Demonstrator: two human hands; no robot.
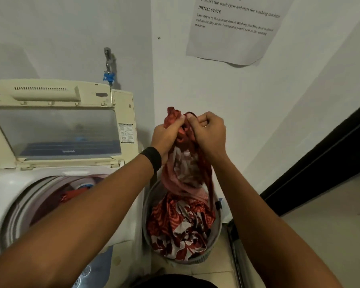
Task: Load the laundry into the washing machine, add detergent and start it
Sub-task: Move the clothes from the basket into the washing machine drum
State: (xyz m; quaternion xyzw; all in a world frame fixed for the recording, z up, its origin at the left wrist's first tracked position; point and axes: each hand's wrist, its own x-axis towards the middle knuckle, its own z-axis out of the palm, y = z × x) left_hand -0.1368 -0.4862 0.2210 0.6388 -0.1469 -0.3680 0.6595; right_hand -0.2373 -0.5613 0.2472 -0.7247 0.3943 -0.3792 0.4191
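Note:
A red and white patterned garment [185, 163] hangs above the grey laundry basket [216, 231], with its lower part still in the basket. My left hand [166, 136] grips its top from the left. My right hand [210, 132] pinches the cloth from the right. To the left stands the top-loading washing machine [13, 188] with its lid [56, 129] raised. Red cloth [73, 194] lies inside the drum.
More red patterned laundry [179, 229] fills the basket. A tap with a blue fitting [108, 75] is on the wall behind the machine. A printed paper sheet [235, 28] hangs on the wall. A dark door frame [320, 167] runs along the right.

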